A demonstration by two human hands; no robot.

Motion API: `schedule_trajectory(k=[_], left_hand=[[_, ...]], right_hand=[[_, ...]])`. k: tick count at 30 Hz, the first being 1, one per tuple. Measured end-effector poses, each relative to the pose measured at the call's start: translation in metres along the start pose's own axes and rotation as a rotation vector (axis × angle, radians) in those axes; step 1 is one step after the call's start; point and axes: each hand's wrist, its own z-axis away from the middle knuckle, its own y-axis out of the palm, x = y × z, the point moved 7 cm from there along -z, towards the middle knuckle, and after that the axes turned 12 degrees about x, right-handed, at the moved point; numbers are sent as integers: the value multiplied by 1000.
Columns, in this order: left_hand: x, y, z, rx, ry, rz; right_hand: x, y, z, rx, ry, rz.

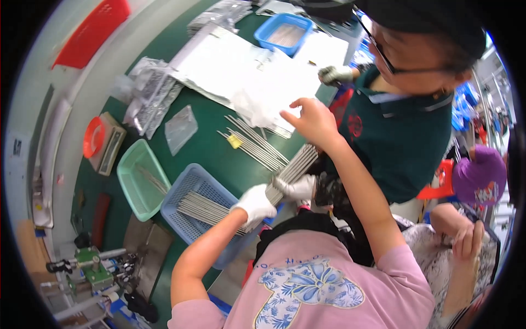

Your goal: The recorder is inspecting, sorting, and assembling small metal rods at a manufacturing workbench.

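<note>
My left hand (255,204), in a white glove, is closed around the lower end of a bundle of thin metal rods (298,164). A co-worker's gloved hand (298,187) also grips this bundle, just right of mine. Below my left hand, more metal rods (203,208) lie in a blue perforated basket (192,172). My right hand (314,122) is bare and raised above the bundle's far end, thumb and forefinger apart, with nothing seen in it. Loose rods (255,147) with a small yellow tag lie on the green table nearby.
A pale green basket (141,211) and a scale with an orange pan (104,142) stand at left. Plastic bags (181,129), white sheets (219,63) and another blue basket (284,19) lie farther back. The co-worker (394,142) stands close at right. A metal fixture (93,268) sits lower left.
</note>
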Motion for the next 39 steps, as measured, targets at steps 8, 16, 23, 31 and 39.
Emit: schedule_trajectory(k=[8,16,23,31,39], left_hand=[[56,87,60,116,161,1092],[75,94,107,73,243,1589],[59,15,115,-84,639,1586],[53,-136,34,-246,653,1410],[167,-186,-117,-663,2,1306]], right_hand=[[-58,142,-112,79,256,188],[95,225,-75,549,-498,437],[102,211,-78,659,-508,486],[38,79,32,242,-50,89],[44,63,134,312,-127,-75]])
